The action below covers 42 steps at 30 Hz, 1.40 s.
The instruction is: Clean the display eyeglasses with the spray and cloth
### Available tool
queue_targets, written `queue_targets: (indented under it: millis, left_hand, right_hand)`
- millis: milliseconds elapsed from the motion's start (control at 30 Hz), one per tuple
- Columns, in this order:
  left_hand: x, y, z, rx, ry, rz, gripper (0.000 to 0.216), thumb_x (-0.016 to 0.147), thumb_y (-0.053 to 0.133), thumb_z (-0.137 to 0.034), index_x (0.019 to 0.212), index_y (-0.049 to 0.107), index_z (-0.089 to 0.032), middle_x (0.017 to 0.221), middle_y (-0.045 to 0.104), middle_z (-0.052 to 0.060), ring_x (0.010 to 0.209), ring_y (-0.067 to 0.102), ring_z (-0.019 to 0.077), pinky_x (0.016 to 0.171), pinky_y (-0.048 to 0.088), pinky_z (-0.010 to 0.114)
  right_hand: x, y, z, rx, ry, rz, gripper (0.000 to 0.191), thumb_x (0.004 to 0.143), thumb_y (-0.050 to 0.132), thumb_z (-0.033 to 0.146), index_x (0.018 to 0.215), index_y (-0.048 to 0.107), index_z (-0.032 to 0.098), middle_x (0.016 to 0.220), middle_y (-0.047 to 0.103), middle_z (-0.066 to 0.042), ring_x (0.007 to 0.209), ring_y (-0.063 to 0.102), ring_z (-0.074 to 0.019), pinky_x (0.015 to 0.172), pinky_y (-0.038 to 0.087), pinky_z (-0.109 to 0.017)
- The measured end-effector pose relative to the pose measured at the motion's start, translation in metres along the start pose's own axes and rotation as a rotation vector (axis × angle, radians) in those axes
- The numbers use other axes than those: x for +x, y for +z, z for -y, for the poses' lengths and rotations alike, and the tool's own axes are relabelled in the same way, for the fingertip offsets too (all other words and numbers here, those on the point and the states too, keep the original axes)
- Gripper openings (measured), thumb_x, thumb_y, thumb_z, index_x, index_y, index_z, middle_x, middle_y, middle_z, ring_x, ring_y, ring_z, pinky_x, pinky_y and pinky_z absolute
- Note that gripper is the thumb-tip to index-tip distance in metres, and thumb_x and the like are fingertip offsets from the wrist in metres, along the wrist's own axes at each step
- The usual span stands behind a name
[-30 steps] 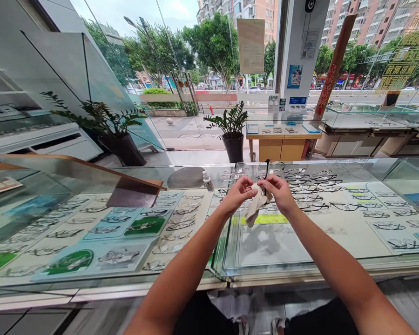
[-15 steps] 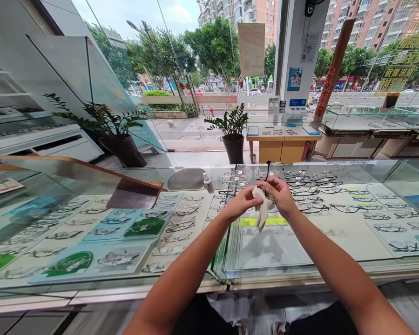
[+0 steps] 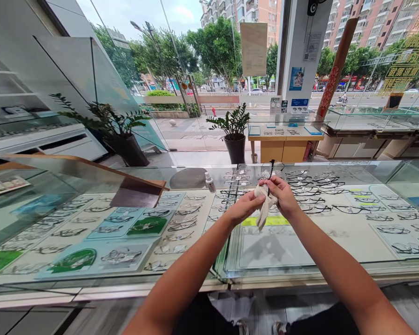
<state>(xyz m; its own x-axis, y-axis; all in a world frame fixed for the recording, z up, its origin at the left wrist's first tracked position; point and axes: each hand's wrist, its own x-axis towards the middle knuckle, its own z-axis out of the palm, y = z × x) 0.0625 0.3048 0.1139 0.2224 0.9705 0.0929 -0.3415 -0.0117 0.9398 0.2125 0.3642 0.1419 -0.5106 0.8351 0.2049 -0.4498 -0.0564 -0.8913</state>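
Above the glass counter, my left hand point(image 3: 245, 207) is closed around a pale cleaning cloth point(image 3: 263, 217), whose loose end hangs below the fingers. Close beside it, my right hand point(image 3: 285, 197) pinches a pair of eyeglasses point(image 3: 272, 169) at the cloth's upper edge. A dark temple of the frame points up from the fingertips; the rest is mostly hidden by hands and cloth. A small white spray bottle point(image 3: 210, 182) stands on the countertop to the left of my hands.
Rows of eyeglasses point(image 3: 186, 211) lie inside the glass display counter point(image 3: 265, 274). A wooden-edged board point(image 3: 136, 193) leans over its left part. Beyond the counter are potted plants point(image 3: 234, 149), a wooden display cabinet point(image 3: 274, 150) and large windows.
The view has shifted slightly, so everything sits a little further right. The cloth is spread wider between the hands, with more of it showing near my right fingers.
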Motion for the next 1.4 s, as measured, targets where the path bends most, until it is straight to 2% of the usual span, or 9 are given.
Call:
queue_targets:
  millis: [133, 367, 500, 667, 800, 900, 1100, 1200, 1400]
  left_hand:
    - [0.002, -0.001, 0.004, -0.02, 0.028, -0.027, 0.057, 0.074, 0.089, -0.065, 0.1, 0.074, -0.016, 0.096, 0.076, 0.008, 0.095, 0.072, 0.0224, 0.093, 0.054, 0.035]
    - [-0.001, -0.001, -0.001, -0.012, 0.037, 0.013, 0.049, 0.076, 0.089, -0.061, 0.089, 0.073, -0.016, 0.078, 0.069, 0.004, 0.073, 0.065, 0.0159, 0.075, 0.052, 0.029]
    - [-0.002, 0.001, -0.005, 0.032, 0.042, -0.004, 0.053, 0.07, 0.094, -0.056, 0.095, 0.074, -0.015, 0.08, 0.07, 0.004, 0.07, 0.062, 0.0141, 0.07, 0.049, 0.027]
    - [-0.001, 0.004, -0.005, 0.051, 0.068, -0.145, 0.064, 0.064, 0.096, -0.059, 0.106, 0.074, -0.015, 0.085, 0.073, 0.004, 0.073, 0.064, 0.015, 0.073, 0.051, 0.028]
    - [0.002, 0.003, 0.0, 0.057, 0.077, -0.245, 0.073, 0.064, 0.093, -0.065, 0.113, 0.071, -0.015, 0.081, 0.071, 0.001, 0.067, 0.062, 0.0137, 0.069, 0.051, 0.028]
    - [0.005, 0.002, 0.004, 0.056, 0.121, -0.277, 0.079, 0.065, 0.092, -0.067, 0.121, 0.07, -0.016, 0.09, 0.074, 0.002, 0.074, 0.064, 0.0136, 0.074, 0.053, 0.028]
    - [0.006, -0.002, 0.006, 0.032, 0.165, -0.201, 0.067, 0.073, 0.09, -0.062, 0.118, 0.074, -0.015, 0.096, 0.075, 0.005, 0.089, 0.069, 0.0181, 0.085, 0.053, 0.03]
    - [0.004, -0.004, 0.004, 0.047, 0.165, -0.165, 0.067, 0.075, 0.089, -0.06, 0.123, 0.073, -0.016, 0.092, 0.074, 0.003, 0.084, 0.066, 0.0158, 0.08, 0.051, 0.028]
    - [0.002, -0.004, -0.002, 0.168, 0.176, -0.111, 0.062, 0.073, 0.091, -0.057, 0.113, 0.073, -0.013, 0.083, 0.068, 0.001, 0.073, 0.057, 0.0117, 0.07, 0.045, 0.024]
  right_hand:
    - [0.001, -0.002, -0.001, 0.005, -0.01, 0.019, 0.049, 0.064, 0.095, 0.063, 0.082, 0.071, 0.024, 0.098, 0.08, -0.004, 0.088, 0.071, -0.0207, 0.086, 0.058, -0.036]
    - [0.004, -0.006, -0.003, 0.084, 0.01, -0.005, 0.05, 0.059, 0.098, 0.059, 0.08, 0.069, 0.024, 0.094, 0.08, -0.003, 0.083, 0.071, -0.0201, 0.081, 0.059, -0.036]
    - [0.004, -0.006, -0.003, 0.085, 0.005, 0.007, 0.048, 0.062, 0.098, 0.058, 0.082, 0.069, 0.024, 0.092, 0.08, -0.002, 0.082, 0.071, -0.0184, 0.08, 0.059, -0.033]
    - [0.002, -0.002, -0.004, 0.05, -0.004, 0.008, 0.045, 0.065, 0.096, 0.059, 0.082, 0.072, 0.024, 0.098, 0.081, -0.003, 0.084, 0.07, -0.0186, 0.082, 0.058, -0.033]
    - [0.0, 0.002, -0.005, 0.006, -0.062, 0.019, 0.042, 0.068, 0.094, 0.058, 0.078, 0.072, 0.024, 0.1, 0.083, -0.003, 0.091, 0.071, -0.0189, 0.095, 0.057, -0.035]
    - [-0.002, 0.003, -0.005, -0.048, -0.081, 0.023, 0.043, 0.069, 0.093, 0.06, 0.079, 0.072, 0.024, 0.101, 0.083, -0.003, 0.089, 0.072, -0.0192, 0.093, 0.059, -0.036]
    - [-0.002, 0.004, -0.003, -0.083, -0.072, 0.023, 0.043, 0.065, 0.094, 0.06, 0.082, 0.077, 0.025, 0.105, 0.083, -0.004, 0.1, 0.074, -0.0234, 0.094, 0.059, -0.037]
    - [0.0, 0.002, -0.003, -0.046, -0.05, -0.002, 0.042, 0.063, 0.095, 0.059, 0.076, 0.075, 0.025, 0.099, 0.083, -0.004, 0.098, 0.074, -0.0239, 0.091, 0.059, -0.037]
    - [0.003, -0.001, -0.007, 0.017, 0.011, -0.025, 0.041, 0.064, 0.095, 0.056, 0.076, 0.073, 0.023, 0.099, 0.082, -0.005, 0.092, 0.072, -0.0218, 0.089, 0.058, -0.036]
